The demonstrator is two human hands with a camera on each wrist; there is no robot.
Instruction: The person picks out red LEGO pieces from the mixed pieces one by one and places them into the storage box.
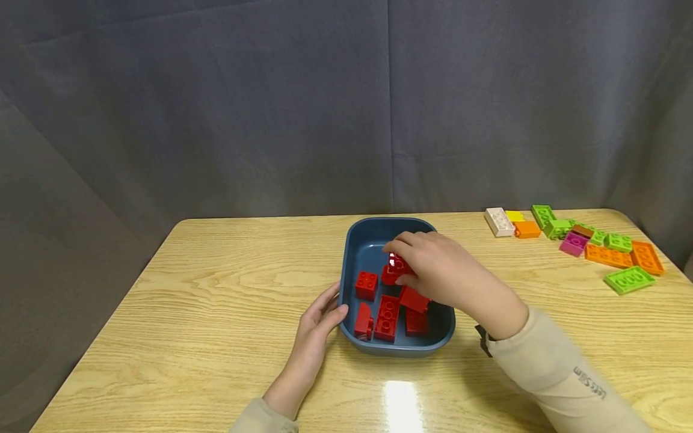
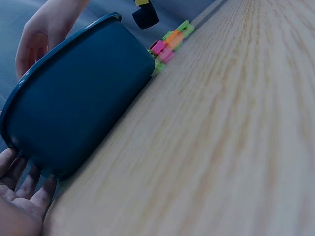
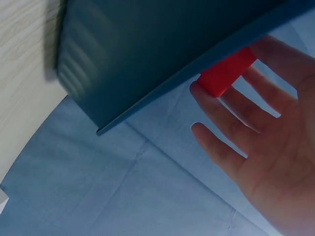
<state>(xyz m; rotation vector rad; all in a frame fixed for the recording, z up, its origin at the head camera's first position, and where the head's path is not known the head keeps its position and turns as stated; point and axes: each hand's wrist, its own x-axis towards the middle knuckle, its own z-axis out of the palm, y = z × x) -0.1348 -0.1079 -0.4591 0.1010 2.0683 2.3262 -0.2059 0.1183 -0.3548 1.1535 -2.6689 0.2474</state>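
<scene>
A dark blue plastic bin (image 1: 397,347) stands on the table with several red toy bricks inside, among them a square one (image 1: 366,285) and a longer one (image 1: 387,317). Over the bin, my right hand (image 1: 433,264) pinches a red brick (image 3: 227,73) between thumb and fingers. The right wrist view shows that brick at the rim, partly hidden by the bin wall. My left hand (image 1: 316,325) is at the bin's left side, thumb tip by the rim. In the left wrist view its fingers (image 2: 30,181) are spread, with their tips against the outer wall.
Loose bricks lie at the back right of the wooden table (image 1: 216,313): a white one (image 1: 499,222), an orange one (image 1: 608,255), a magenta one (image 1: 574,243) and several green ones, such as one near the right edge (image 1: 629,280). A grey curtain (image 1: 271,120) hangs behind.
</scene>
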